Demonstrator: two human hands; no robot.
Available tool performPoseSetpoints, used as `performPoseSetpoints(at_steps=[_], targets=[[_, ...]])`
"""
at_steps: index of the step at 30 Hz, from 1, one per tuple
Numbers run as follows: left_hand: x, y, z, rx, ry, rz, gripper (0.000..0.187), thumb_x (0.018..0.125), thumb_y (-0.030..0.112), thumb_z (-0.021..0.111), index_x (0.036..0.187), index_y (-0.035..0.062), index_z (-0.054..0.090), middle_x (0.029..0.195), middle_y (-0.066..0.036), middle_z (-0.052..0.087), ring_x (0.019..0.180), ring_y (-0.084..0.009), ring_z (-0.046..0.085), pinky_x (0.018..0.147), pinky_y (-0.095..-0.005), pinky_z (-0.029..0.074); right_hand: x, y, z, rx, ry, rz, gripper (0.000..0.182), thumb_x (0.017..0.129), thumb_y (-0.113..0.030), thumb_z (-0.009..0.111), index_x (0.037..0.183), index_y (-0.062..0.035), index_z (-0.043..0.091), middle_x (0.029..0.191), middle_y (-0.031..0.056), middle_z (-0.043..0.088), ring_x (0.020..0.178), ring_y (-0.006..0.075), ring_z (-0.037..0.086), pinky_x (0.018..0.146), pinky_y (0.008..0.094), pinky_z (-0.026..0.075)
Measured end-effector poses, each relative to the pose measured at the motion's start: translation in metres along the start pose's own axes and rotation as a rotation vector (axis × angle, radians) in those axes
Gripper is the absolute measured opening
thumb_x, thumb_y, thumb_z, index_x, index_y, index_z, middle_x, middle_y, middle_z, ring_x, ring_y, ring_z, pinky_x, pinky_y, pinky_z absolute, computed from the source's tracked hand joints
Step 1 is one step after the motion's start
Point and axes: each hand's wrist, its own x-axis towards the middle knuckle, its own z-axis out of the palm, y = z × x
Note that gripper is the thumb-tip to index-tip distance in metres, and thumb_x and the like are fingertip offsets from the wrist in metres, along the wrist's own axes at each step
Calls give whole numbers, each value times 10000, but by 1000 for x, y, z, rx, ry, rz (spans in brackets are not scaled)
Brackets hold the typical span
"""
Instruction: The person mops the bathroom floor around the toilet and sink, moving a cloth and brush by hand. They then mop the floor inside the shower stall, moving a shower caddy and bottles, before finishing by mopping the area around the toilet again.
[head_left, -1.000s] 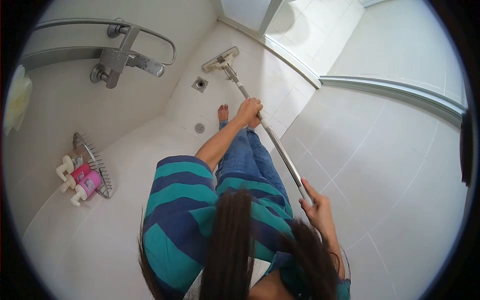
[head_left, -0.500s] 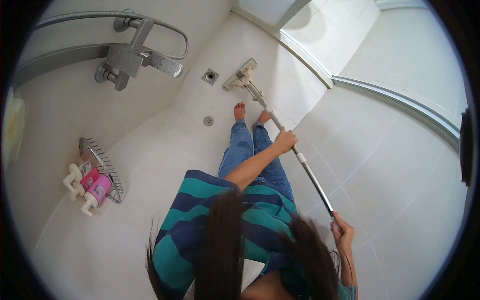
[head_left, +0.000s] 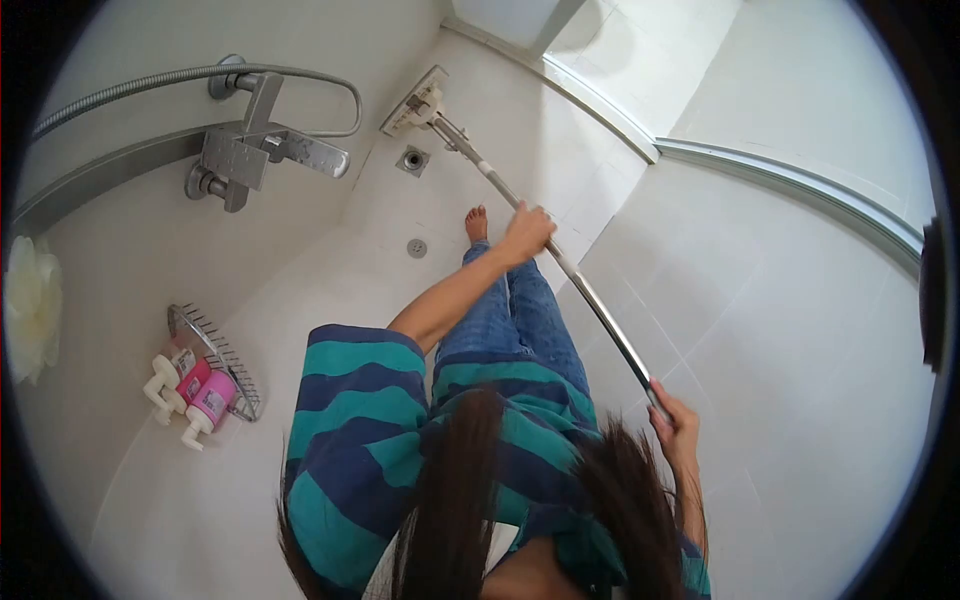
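A long-handled mop (head_left: 612, 325) runs slantwise across the shower floor. My left hand (head_left: 528, 236) is wrapped round the middle of its metal pole, and my right hand (head_left: 678, 425) grips the pole's upper end. The pale, flat mop head (head_left: 412, 104) lies against the foot of the left wall, just beyond the square floor drain (head_left: 411, 160). A round drain cover (head_left: 416, 248) sits nearer to me, beside my bare foot (head_left: 476, 224). The underside of the mop head is hidden.
On the left wall are a shower mixer tap (head_left: 250, 150) with a metal hose (head_left: 160, 80), and a wire corner rack (head_left: 215, 350) holding several pump bottles (head_left: 212, 398). A pale bath puff (head_left: 33, 310) hangs at far left. A metal door track (head_left: 790, 185) curves along the right.
The mop head has moved left and forward, past the square drain to the wall. Both hands have shifted left and up with the pole, still holding it.
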Motion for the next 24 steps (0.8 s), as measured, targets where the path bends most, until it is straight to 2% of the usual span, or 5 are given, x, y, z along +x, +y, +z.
performPoseSetpoints(at_steps=[6,10,13,16,24], targets=[[-4,119,4,-88,103,87,71,655,138,597,723,123,608,759,-49,567,875,-223,520,913,-542,294,-93,8,-30,138,72,232,450,694,92,572,1126,-33,550,1034,124,610,934,152,573,804,249,425],[6,173,27,-126,-26,272,67,678,149,588,731,121,618,754,-38,563,869,-205,527,923,-546,301,-140,-2,-27,390,129,546,460,700,76,569,1146,-29,534,1081,119,584,965,146,538,831,255,407],[12,194,67,-5,-65,383,90,718,142,552,750,126,635,757,-36,564,857,-194,535,922,-556,311,-149,-16,17,336,240,520,471,699,72,560,1156,-34,525,1088,106,581,956,122,520,825,248,404],[10,208,92,-11,-134,424,97,728,142,547,767,136,636,785,-24,566,864,-176,534,918,-541,326,-131,-45,25,418,107,822,488,694,84,540,1165,-41,520,1074,100,589,946,117,516,824,245,401],[70,181,86,-115,35,148,91,726,134,544,790,124,608,818,-26,560,900,-189,518,885,-504,346,-83,60,-32,228,31,508,539,660,102,538,1171,-70,521,1099,115,574,1004,115,500,862,247,381]])
